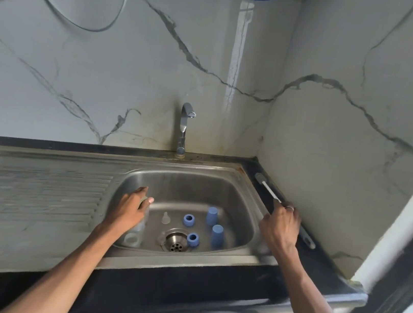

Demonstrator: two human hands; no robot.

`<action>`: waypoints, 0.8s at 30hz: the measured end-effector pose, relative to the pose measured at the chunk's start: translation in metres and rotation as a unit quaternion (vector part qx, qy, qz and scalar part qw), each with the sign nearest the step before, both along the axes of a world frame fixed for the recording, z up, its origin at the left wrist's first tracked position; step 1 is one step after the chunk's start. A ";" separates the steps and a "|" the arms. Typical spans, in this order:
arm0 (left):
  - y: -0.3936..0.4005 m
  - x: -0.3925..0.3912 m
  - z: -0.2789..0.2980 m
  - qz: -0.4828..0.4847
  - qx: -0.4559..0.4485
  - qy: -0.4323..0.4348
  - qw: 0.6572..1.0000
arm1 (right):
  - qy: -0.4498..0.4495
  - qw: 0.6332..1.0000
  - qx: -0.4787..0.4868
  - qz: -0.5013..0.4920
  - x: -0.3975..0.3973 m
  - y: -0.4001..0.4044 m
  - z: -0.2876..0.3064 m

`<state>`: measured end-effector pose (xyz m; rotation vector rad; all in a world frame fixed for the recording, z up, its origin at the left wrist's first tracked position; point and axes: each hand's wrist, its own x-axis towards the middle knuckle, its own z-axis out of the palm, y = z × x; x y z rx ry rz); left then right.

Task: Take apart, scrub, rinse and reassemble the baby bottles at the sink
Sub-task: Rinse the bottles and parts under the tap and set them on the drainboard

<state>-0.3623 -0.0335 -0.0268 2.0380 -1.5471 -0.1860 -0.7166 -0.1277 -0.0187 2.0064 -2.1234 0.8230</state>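
Observation:
In the steel sink [236,185], my left hand [129,209] grips a clear bottle body [141,223] standing at the basin's left side. A second clear bottle [132,239] stands just in front of it. Two blue caps [212,215] [217,235], two blue collar rings [188,220] [192,239] and a clear teat [165,217] sit on the basin floor around the drain [175,243]. My right hand [280,227] holds the handle of a white bottle brush [266,185] lying on the dark counter by the right wall; its grey bristle head points away from me.
A chrome tap [185,126] rises behind the basin, with no water running. The ribbed steel drainboard [34,192] stretches to the left. Marble-patterned walls close the back and right. A white doorframe [406,213] stands at far right.

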 end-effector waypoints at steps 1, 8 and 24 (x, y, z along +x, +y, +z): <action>0.000 0.002 0.000 0.004 0.002 0.001 1.000 | -0.002 1.000 0.003 0.011 0.006 0.000 -0.001; 0.000 0.014 -0.001 0.028 0.005 0.019 0.999 | -0.012 0.995 0.012 0.099 0.064 -0.003 0.001; -0.046 0.038 0.012 -0.013 -0.021 -0.015 1.000 | -0.221 0.942 0.106 0.230 0.194 -0.086 0.009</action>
